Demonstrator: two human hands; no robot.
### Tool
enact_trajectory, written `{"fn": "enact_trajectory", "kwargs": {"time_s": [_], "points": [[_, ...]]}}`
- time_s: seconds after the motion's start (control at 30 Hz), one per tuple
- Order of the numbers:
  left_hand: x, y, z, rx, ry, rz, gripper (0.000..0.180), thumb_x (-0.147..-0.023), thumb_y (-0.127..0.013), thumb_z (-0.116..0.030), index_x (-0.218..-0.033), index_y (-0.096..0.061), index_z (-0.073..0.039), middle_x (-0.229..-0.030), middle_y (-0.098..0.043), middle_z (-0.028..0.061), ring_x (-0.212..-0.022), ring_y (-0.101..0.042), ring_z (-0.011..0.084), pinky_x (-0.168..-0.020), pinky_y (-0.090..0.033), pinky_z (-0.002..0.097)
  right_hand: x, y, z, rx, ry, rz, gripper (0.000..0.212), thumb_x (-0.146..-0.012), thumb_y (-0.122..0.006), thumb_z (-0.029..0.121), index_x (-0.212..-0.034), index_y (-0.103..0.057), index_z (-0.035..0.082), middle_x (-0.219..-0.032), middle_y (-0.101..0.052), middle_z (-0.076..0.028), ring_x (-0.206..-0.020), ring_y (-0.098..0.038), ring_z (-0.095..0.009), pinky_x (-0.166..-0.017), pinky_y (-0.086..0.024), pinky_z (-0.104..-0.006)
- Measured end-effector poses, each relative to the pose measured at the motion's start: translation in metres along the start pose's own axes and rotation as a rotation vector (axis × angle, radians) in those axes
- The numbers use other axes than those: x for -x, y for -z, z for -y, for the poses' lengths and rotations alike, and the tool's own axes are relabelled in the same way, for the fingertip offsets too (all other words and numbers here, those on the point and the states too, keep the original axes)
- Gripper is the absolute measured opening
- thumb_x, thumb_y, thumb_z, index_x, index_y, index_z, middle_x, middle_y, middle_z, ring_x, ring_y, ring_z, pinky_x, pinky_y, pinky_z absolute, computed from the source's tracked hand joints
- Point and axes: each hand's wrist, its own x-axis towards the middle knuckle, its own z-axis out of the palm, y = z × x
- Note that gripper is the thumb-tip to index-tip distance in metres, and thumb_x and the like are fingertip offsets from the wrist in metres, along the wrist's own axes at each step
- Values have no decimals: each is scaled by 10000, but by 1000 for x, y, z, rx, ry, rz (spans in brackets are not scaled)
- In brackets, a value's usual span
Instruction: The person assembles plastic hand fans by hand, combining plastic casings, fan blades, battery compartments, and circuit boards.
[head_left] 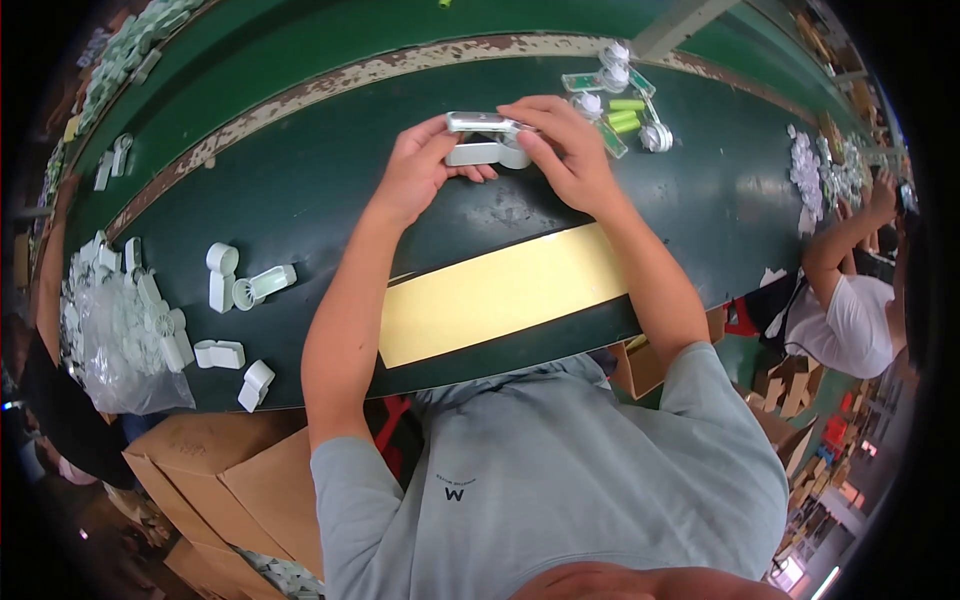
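Note:
Over the far middle of the table, both my hands hold pale plastic shell pieces that look like small handheld-fan casing halves. My left hand (418, 168) is closed around their left ends. The upper piece (476, 122) is long and shiny along its edge. Below it, a white fan casing half (474, 154) has a rounded right end. Fingers of my right hand (568, 150) rest on the upper piece's right end, with the thumb by the rounded part. A gap shows between the two pieces; their inner sides are mostly hidden.
A yellow sheet (505, 292) lies before me on the green table (330, 225). Loose casings (264, 287) and a bagged heap (130, 335) are at left. Green battery cells (624, 121) and white fan parts (614, 72) lie far right. Cardboard boxes (235, 480) stand below; other people work both sides.

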Motion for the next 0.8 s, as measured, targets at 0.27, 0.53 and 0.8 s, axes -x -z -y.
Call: {"fn": "enact_trajectory", "kwargs": {"time_s": [0.27, 0.53, 0.8], "points": [[-1, -6, -10, 177, 32, 86, 357, -1036, -447, -155, -1281, -534, 89, -1125, -668, 224, -917, -705, 311, -844, -571, 383, 6, 4, -2, 72, 18, -38, 271, -945, -630, 98, -1204, -698, 61, -1076, -652, -125, -879, -668, -233, -752, -541, -322], [3, -7, -9, 9, 29, 66, 404, -1017, -468, -151, -1330, -494, 102, -1180, -650, 231, -980, -694, 316, -904, -555, 392, 7, 6, -2, 76, 31, -30, 282, -935, -638, 76, -1210, -699, 57, -1087, -645, -125, -879, -671, -234, -748, -541, -322], [6, -9, -5, -147, -68, 69, 343, -980, -617, -100, -1280, -570, 58, -1103, -688, 149, -894, -707, 200, -855, -570, 327, 7, 4, -3, 31, 88, 15, 304, -941, -629, 59, -1239, -691, 66, -1149, -618, -131, -904, -674, -250, -769, -544, -329]]}}
